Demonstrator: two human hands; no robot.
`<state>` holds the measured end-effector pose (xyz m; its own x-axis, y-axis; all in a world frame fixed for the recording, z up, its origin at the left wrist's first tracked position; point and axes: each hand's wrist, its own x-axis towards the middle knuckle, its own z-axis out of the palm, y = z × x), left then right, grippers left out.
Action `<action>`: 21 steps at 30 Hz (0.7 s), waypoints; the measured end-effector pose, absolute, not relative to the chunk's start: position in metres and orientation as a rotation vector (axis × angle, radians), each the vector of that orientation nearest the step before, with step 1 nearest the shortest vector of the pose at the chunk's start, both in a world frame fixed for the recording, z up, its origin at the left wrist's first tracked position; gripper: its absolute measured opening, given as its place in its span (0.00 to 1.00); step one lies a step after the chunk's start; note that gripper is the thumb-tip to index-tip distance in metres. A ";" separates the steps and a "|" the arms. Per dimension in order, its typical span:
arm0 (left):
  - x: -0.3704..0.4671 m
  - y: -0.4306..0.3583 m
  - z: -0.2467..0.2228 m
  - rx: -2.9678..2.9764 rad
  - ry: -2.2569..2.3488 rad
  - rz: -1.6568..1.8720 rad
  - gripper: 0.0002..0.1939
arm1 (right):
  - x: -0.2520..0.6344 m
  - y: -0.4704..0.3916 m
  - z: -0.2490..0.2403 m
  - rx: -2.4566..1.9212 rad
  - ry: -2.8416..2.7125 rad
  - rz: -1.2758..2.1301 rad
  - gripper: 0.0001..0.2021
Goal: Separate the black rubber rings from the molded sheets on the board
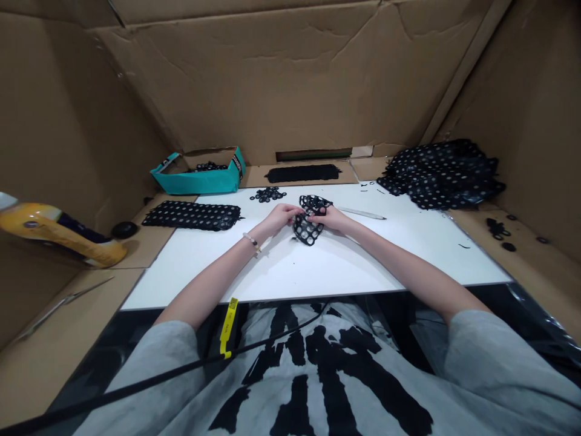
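Observation:
Between my hands, over the middle of the white board (218, 266), is a black sheet with rows of round holes (310, 231), bent and partly folded. My left hand (283, 217) pinches its left edge with thumb and finger. On the other side my right hand (330, 218) grips the sheet, thumb on top and fingers partly hidden behind it. A small heap of black rings (269, 194) lies just beyond my left hand. To the right of my right hand rests a slim white pen-like tool (363, 213) with a dark tip.
Flat perforated black sheets (193, 215) lie at left, near a teal box (197, 181) holding black pieces. A dark strip stack (303, 174) sits at the back, a crumpled perforated pile (442, 174) back right. Scissors (66, 301) and a yellow bottle (59, 233) are at far left.

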<state>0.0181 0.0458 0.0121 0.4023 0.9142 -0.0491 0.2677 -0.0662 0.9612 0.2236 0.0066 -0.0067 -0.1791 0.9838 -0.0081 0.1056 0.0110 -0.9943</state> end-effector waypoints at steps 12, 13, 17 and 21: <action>0.001 0.047 0.030 2.144 0.942 0.544 0.23 | 0.222 0.006 -0.009 -1.199 -1.357 1.317 0.14; 0.006 0.043 0.027 2.171 0.937 0.558 0.22 | 0.222 0.006 -0.008 -1.179 -1.357 1.313 0.14; 0.018 0.034 0.021 2.207 0.956 0.596 0.17 | 0.223 0.005 -0.008 -1.153 -1.366 1.314 0.14; 0.018 0.032 0.024 2.132 0.956 0.601 0.17 | 0.223 0.003 -0.007 -1.198 -1.381 1.321 0.15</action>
